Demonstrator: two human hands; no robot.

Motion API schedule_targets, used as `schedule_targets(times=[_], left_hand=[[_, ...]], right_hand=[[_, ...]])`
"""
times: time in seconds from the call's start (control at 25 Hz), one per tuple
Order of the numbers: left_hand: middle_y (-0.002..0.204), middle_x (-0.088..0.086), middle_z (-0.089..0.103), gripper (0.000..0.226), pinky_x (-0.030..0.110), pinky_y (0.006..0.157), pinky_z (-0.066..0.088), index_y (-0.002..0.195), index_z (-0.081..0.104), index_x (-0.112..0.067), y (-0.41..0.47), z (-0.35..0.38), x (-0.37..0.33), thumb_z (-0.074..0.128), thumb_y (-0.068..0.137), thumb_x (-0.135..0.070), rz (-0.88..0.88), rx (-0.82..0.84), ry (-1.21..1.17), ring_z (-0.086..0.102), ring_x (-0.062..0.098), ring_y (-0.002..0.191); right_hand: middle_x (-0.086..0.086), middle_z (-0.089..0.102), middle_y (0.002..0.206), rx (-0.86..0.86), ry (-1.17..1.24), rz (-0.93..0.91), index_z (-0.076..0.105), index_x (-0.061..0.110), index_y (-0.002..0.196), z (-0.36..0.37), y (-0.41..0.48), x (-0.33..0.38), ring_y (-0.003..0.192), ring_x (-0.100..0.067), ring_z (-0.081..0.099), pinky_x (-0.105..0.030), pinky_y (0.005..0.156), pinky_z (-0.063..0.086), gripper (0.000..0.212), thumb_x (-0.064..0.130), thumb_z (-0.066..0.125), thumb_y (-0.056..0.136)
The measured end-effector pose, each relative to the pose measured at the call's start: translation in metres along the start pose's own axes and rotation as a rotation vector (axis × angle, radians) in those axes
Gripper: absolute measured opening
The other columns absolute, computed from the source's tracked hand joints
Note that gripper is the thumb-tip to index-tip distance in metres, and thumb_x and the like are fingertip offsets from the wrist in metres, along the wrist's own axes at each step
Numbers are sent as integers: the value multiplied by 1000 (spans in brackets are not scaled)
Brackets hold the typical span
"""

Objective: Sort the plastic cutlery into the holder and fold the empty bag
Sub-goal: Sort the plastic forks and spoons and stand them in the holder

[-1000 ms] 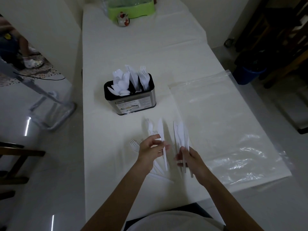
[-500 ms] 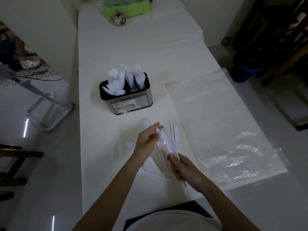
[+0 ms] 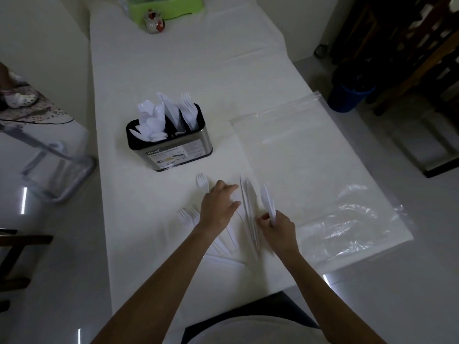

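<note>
While right hand [image 3: 277,228] fingers pinch a knife [image 3: 268,202] | left hand [image 3: 218,207] fingers spread over loose forks [image 3: 188,216].

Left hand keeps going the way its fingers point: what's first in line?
Likely the knives just past the left hand's fingertips, then the empty bag. Depth is unclear.

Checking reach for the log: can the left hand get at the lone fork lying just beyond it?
Probably yes. The fork lies on the table just past the left hand, with nothing between them.
</note>
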State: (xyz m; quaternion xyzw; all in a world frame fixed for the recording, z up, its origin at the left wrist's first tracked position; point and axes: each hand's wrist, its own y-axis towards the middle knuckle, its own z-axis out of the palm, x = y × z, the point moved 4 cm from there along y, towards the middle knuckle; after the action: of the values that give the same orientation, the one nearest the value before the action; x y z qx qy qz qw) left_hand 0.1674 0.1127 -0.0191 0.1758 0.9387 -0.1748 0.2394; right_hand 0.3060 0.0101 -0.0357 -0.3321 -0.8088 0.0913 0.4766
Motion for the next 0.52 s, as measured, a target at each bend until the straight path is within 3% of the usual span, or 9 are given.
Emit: schedule_targets(times=[0.08, 0.16, 0.36, 0.52], left_hand=[[122, 4, 52, 47, 34, 92, 42, 128, 54, -21, 7, 4, -1, 64, 85, -37, -4, 57, 167, 54, 22, 111], [117, 1, 55, 43, 32, 89, 40, 120, 58, -26, 8, 6, -1, 66, 81, -42, 3, 39, 191, 55, 20, 108], [102, -2, 66, 28, 32, 83, 37, 105, 62, -24, 4, 4, 2, 59, 85, -43, 41, -16, 220, 60, 19, 99], [93, 3, 69, 34, 32, 81, 36, 95, 58, -16, 8, 6, -4, 58, 86, -49, -21, -10, 329, 63, 21, 89]], right_hand=[[-1, 62, 74, 7, -36, -5, 58, 8, 85, 10, 6, 7, 68, -19, 63, -25, 64, 54, 35, 41, 67, 82], [0, 60, 78, 14, -141, -15, 56, 10, 92, 16, 8, 14, 71, -19, 62, -29, 66, 54, 39, 46, 65, 82], [-11, 65, 93, -17, -417, -80, 56, 5, 102, 12, 5, 15, 83, -27, 65, -33, 70, 52, 29, 32, 54, 91], [-7, 59, 79, -25, -324, -85, 57, 4, 94, 3, 3, 10, 69, -23, 59, -28, 62, 47, 23, 26, 55, 89]])
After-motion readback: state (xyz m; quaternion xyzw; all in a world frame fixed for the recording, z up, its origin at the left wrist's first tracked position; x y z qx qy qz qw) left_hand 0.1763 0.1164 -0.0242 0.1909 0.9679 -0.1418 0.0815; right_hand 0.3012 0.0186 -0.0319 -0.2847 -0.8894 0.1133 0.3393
